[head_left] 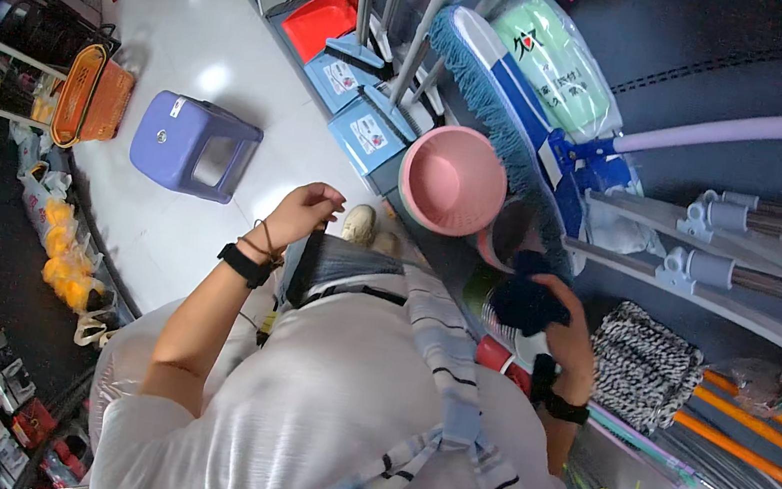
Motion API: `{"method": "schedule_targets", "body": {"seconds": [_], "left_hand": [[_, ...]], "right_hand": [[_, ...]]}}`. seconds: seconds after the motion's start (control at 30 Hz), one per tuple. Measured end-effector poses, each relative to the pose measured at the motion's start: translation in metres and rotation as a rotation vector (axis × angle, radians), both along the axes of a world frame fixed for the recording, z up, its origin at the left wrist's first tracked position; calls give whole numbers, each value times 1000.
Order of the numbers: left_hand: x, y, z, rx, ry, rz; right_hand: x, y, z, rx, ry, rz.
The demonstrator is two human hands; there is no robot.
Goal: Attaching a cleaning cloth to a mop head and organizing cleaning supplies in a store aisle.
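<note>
My left hand [305, 212] is raised in front of my waist, to the left. Its fingers bend loosely with a gap between them, and I see nothing in them. My right hand [571, 340] is closed on a dark navy soft bundle [529, 301], whose exact kind I cannot make out. Beyond the bundle stands a pink plastic basket [451, 181], round and open at the top. Just below the bundle a red container [502, 360] is partly hidden by my right hand and clothing.
Blue dustpans [367, 135] and a red dustpan [321, 22] stand along the shelf edge. A blue flat mop [518, 102] leans at the right, near a black-and-white shaggy mat [644, 366]. A purple stool [191, 146] and an orange basket [94, 97] are at the left.
</note>
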State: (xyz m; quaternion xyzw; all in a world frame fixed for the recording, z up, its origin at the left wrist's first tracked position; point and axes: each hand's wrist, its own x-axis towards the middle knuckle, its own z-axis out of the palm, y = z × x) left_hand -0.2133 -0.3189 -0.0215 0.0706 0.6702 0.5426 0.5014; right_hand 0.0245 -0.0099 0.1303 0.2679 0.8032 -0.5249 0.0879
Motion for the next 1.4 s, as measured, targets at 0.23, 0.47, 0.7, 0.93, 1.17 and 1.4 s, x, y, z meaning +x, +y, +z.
{"method": "schedule_targets", "body": {"seconds": [0.23,0.47,0.7,0.93,1.17,1.4], "left_hand": [[16,24,60,207,-503,41],[21,24,66,424,-774,454],[-16,6,28,414,-806,761],[-90,-42,-8,562,-820,864],[-172,-110,-12,521,-801,823],[-229,-215,-33,430,-759,1028]], "right_hand": [[-123,-63,-25,-163,430,438],[-139,-123,-45,-57,623,1094],[-121,-88,-74,-286,432,600],[-162,-75,-92,-419,325,-20],[-262,-98,-89,8,424,-341],[-358,-93,-51,45,677,-497]]}}
